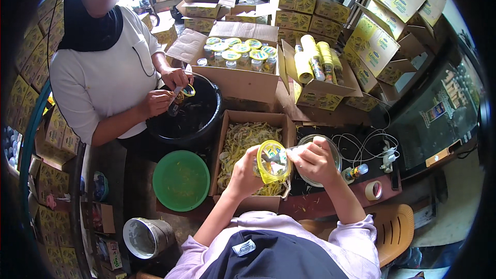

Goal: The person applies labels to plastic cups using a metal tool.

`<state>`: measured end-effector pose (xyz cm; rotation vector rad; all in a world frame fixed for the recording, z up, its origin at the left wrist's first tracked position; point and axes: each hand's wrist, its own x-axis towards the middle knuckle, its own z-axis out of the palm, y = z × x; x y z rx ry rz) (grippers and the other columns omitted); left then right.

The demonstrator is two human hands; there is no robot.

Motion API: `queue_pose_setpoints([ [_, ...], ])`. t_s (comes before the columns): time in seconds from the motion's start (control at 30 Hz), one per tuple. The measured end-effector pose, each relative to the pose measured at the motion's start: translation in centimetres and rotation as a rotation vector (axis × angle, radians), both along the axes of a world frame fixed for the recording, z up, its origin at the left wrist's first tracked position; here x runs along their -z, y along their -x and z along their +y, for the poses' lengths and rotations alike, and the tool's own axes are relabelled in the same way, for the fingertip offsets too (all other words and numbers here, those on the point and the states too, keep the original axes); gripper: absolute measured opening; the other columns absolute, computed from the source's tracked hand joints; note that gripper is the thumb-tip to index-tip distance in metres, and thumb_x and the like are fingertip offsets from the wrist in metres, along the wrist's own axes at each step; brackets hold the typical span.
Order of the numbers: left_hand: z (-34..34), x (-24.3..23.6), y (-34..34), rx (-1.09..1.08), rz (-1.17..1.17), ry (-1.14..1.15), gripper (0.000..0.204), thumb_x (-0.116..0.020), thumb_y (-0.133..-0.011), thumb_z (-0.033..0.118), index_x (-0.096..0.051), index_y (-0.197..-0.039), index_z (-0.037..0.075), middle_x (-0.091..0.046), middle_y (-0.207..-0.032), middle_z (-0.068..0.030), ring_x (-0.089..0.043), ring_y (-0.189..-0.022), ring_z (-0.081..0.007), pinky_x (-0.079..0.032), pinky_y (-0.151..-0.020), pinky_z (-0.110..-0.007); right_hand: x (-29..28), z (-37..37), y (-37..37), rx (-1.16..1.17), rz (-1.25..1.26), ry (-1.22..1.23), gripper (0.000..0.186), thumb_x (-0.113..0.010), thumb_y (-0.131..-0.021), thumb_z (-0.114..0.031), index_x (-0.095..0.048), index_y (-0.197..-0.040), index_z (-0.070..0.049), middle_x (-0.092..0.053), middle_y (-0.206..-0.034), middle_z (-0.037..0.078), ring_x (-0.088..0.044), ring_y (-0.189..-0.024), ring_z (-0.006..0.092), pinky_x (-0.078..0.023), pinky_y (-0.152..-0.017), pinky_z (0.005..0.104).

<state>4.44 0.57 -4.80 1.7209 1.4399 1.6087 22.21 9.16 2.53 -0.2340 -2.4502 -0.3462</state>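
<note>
My left hand [244, 173] grips a clear plastic cup [274, 161] with a yellow rim, tilted so its round top faces up. At the cup's right edge, my right hand [313, 162] is closed in a pinch; a thin greyish piece shows at its fingertips, too small to make out. Below both hands stands an open cardboard box [291, 137] full of curly yellow strips [242, 147]. A round pale dish [338, 158] is partly hidden under my right hand.
Across to the left, a co-worker [98, 67] handles a yellow-rimmed cup over a black tub [214, 119]. Nearby are a green basin [181, 181], a bucket [147, 237], a carton of lidded cups [235, 78], tape [373, 190], white cables [356, 144] and a small bottle [355, 173].
</note>
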Motion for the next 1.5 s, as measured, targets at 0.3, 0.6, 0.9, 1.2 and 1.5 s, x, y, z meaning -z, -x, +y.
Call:
queue_pose_setpoints([
  [0.3,-0.5,-1.4,-0.3,0.041,0.024,-0.016,0.064,-0.075,-0.059,0.007,-0.039,-0.111,0.003,-0.057,-0.097,-0.0164,-0.059,-0.088,-0.0308,-0.048,-0.074,-0.035,0.3,-0.1,-0.4,0.021,0.063,-0.099,0.012,-0.061,-0.060,-0.012,-0.063,-0.072,-0.014,-0.049,-0.064,-0.007,-0.052,-0.063,0.0079,-0.038,-0.071,0.0290],
  [0.6,-0.6,-1.4,-0.6,0.114,0.025,0.010,0.068,-0.077,-0.056,0.008,-0.037,-0.110,0.003,-0.057,-0.093,-0.0151,-0.059,-0.085,-0.0297,-0.048,-0.073,-0.035,0.5,0.2,-1.1,-0.051,0.051,-0.094,0.013,-0.064,-0.060,-0.012,-0.063,-0.073,-0.015,-0.050,-0.064,-0.007,-0.052,-0.061,0.0077,-0.040,-0.072,0.0284],
  [0.9,-0.5,-1.6,-1.0,0.215,0.006,-0.017,0.064,-0.076,-0.059,0.009,-0.038,-0.110,0.004,-0.056,-0.097,-0.0143,-0.059,-0.088,-0.0291,-0.047,-0.074,-0.034,0.9,0.2,-1.2,-0.033,0.083,-0.105,0.016,-0.063,-0.065,-0.013,-0.066,-0.080,-0.016,-0.052,-0.065,-0.007,-0.052,-0.060,0.0053,-0.040,-0.072,0.0240],
  [1.2,-0.4,-0.3,-0.8,0.474,-0.123,0.124,0.068,-0.073,-0.060,0.009,-0.039,-0.118,0.003,-0.053,-0.104,-0.0144,-0.054,-0.097,-0.0247,-0.041,-0.087,-0.035,1.4,0.5,-1.6,-0.092,0.089,-0.112,0.011,-0.066,-0.065,-0.011,-0.064,-0.075,-0.013,-0.056,-0.070,-0.005,-0.055,-0.063,0.0070,-0.041,-0.069,0.0246],
  [1.5,-0.6,-1.2,-0.4,0.707,-0.252,0.252,0.073,-0.075,-0.058,0.013,-0.038,-0.120,0.001,-0.045,-0.115,-0.0106,-0.042,-0.109,-0.0188,-0.031,-0.095,-0.032,0.9,0.1,-1.3,-0.112,0.119,-0.120,0.015,-0.073,-0.064,-0.006,-0.060,-0.070,-0.011,-0.061,-0.074,-0.003,-0.060,-0.071,0.0099,-0.038,-0.066,0.0249],
])
